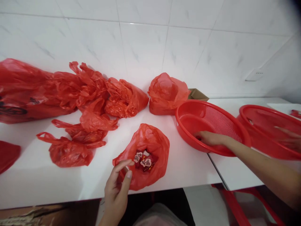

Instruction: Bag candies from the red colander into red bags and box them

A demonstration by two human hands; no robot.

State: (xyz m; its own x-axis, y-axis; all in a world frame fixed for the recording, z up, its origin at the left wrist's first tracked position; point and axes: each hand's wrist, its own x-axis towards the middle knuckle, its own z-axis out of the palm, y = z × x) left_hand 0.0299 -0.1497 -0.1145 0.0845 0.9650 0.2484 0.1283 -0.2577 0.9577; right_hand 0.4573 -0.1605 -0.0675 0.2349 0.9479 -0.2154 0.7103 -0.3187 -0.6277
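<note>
A red plastic bag (pixel 162 142) stands with its mouth spread on the white table in front of me. Several small dark red packets (pixel 145 160) with pale printed labels lie inside it. My left hand (pixel 118 182) is at the bag's near left rim, thumb and forefinger apart and touching or nearly touching the plastic. To the right, my right hand (pixel 210 138) reaches down into a red perforated plastic basket (pixel 211 114). Its fingers are curled near the basket's bottom, with something small and dark at the tips that I cannot make out.
Several knotted red bags (pixel 70 150) lie to the left, with a large one (pixel 28 94) against the tiled wall. Behind stand another red bag (pixel 164 94) and a cardboard box (pixel 198 94). Another person's hand (pixel 290 136) is over a second red basket (pixel 256 138).
</note>
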